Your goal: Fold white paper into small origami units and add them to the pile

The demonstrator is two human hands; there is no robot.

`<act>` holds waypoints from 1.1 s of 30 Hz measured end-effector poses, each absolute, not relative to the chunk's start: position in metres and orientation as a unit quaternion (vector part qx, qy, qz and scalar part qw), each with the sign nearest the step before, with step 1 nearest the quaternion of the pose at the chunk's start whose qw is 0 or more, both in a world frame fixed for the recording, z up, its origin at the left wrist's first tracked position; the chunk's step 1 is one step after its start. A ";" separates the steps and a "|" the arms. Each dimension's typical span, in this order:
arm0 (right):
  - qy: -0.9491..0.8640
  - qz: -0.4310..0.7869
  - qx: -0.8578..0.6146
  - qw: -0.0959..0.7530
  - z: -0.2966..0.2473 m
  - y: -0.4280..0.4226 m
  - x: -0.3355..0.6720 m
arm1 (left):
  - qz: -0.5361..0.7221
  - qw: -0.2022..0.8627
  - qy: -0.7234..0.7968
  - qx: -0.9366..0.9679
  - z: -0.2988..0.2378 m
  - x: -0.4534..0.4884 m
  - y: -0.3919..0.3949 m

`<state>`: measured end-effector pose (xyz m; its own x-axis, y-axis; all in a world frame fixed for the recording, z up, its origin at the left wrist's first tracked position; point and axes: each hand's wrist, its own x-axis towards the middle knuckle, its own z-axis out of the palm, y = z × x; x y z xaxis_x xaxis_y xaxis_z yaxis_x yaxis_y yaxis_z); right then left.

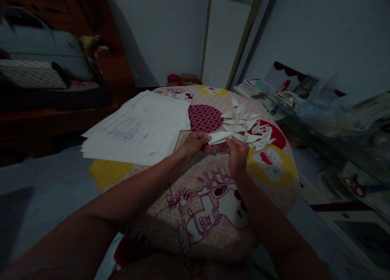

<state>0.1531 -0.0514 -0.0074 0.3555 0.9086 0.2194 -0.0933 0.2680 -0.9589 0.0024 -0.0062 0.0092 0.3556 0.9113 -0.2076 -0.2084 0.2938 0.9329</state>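
Observation:
A narrow strip of folded white paper stretches between my hands above the cloth-covered table. My left hand pinches its left end with thumb and fingers. Under and around the right end, the fingers of my right hand are closed on it. Just beyond my right hand lies a pile of folded white paper pieces with pointed tips, overlapping one another. To the left, close to my left hand, a loose stack of printed sheets spreads over the table.
A patterned cloth covers the round table. On the right, a glass-topped stand carries plastic bags and papers, with red-handled scissors lower down. A wooden bench with a light-coloured bag stands at left.

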 end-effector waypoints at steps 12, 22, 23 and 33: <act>-0.425 0.462 -0.469 0.622 -0.007 -0.056 0.145 | 0.491 0.549 0.361 0.572 -0.003 0.006 -0.010; -0.453 0.444 -0.481 0.605 0.003 -0.054 0.162 | 0.373 0.678 0.326 0.543 0.008 -0.001 -0.008; -0.463 0.449 -0.477 0.597 0.004 -0.054 0.164 | 0.363 0.680 0.318 0.551 0.008 -0.003 -0.007; -0.513 0.435 -0.461 0.579 0.002 -0.052 0.167 | 0.385 0.608 0.315 0.618 0.009 -0.004 -0.012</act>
<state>0.1672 -0.0520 0.0025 0.0966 0.9765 0.1926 -0.0303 0.1963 -0.9801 -0.0039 -0.0121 0.0085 0.5046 0.8582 0.0936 -0.0796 -0.0617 0.9949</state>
